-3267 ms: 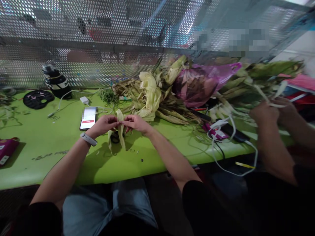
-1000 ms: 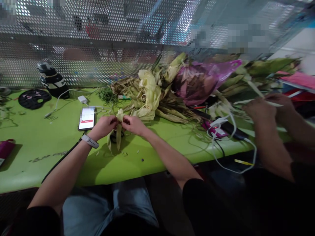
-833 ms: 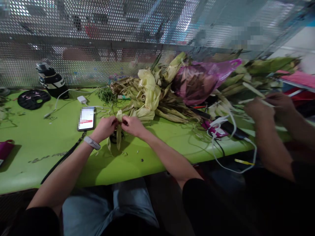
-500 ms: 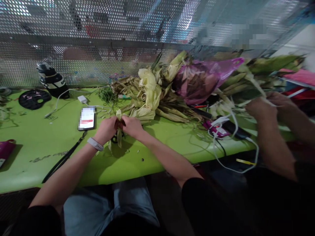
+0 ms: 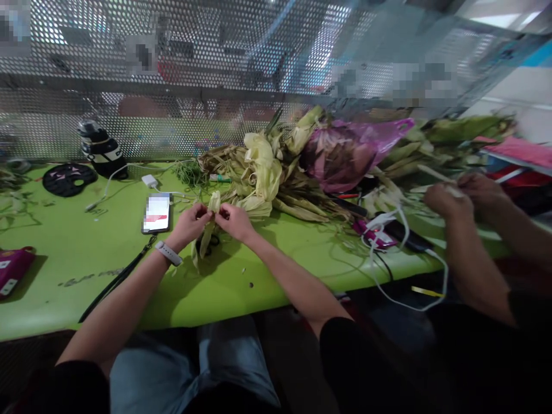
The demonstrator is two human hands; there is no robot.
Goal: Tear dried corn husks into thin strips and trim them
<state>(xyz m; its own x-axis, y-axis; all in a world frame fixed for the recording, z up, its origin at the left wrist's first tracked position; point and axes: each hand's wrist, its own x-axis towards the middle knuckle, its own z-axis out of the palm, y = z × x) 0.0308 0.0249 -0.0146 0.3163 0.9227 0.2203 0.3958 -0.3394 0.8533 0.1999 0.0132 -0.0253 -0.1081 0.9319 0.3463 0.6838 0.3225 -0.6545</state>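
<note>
Between my two hands is a small piece of pale corn husk (image 5: 215,199), its top standing up and its long strips hanging down over the green table (image 5: 267,270). My left hand (image 5: 190,223), with a pale band on the wrist, pinches the husk from the left. From the right, my right hand (image 5: 235,221) pinches it with thumb and fingers, close to the left fingertips. Black scissor handles (image 5: 211,244) lie partly hidden behind the hanging strips. Just beyond my hands rests a large heap of dry corn husks (image 5: 263,167).
A phone (image 5: 156,213) with a black strap lies left of my hands. Farther back stand a black bottle (image 5: 101,150) and a black fan-shaped item (image 5: 69,179). A pink plastic bag (image 5: 340,155) sits right. A co-worker's hands (image 5: 448,201) hold a husk strip near white cables (image 5: 403,221).
My hands stay together on the husk, whose strips now hang slightly farther left and spread apart. The co-worker's hands have shifted with their strip. The view has tilted slightly.
</note>
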